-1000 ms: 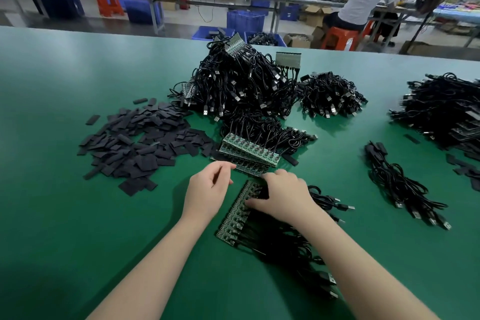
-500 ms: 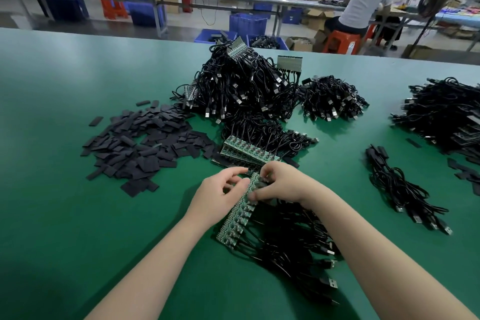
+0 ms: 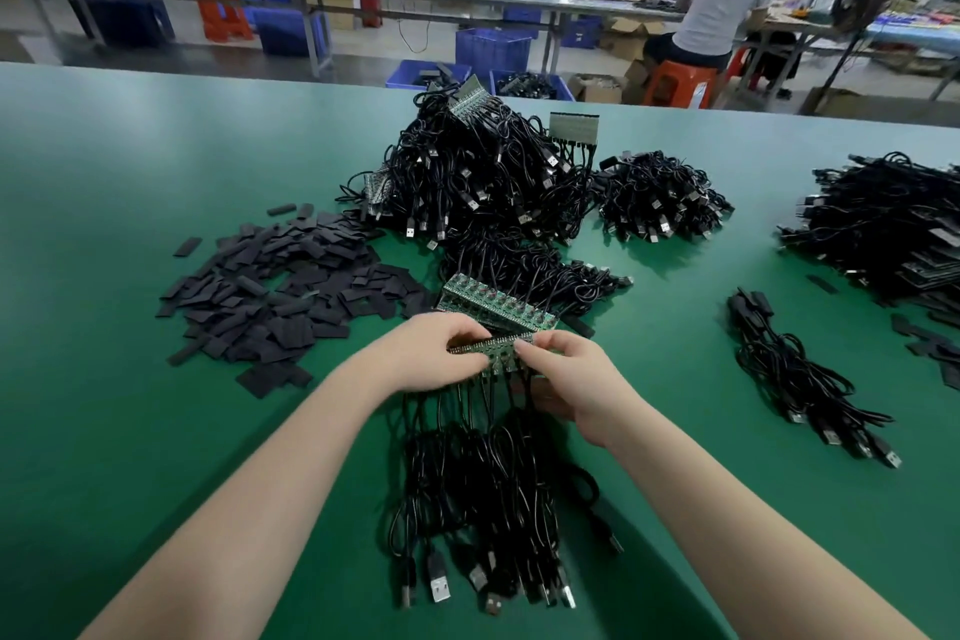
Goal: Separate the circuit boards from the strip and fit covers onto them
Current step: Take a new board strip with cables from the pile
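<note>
Both hands hold a green strip of circuit boards (image 3: pixel 496 351) lifted off the green table (image 3: pixel 130 431). My left hand (image 3: pixel 431 353) grips the strip's left end; my right hand (image 3: pixel 566 372) pinches its right end. Black USB cables (image 3: pixel 483 499) hang from the strip down onto the table. Another strip of boards (image 3: pixel 493 304) lies just beyond the hands. A heap of flat black covers (image 3: pixel 280 296) lies to the left.
A big tangle of black cables with boards (image 3: pixel 478 172) sits behind, with a smaller pile (image 3: pixel 660 198) to its right. A cable bundle (image 3: pixel 800 369) and another heap (image 3: pixel 893 234) lie at right. People sit at benches in the background.
The strip lay lengthwise on the table under my hands. Both hands have lifted it and turned it crosswise, so its cables now hang down toward me.
</note>
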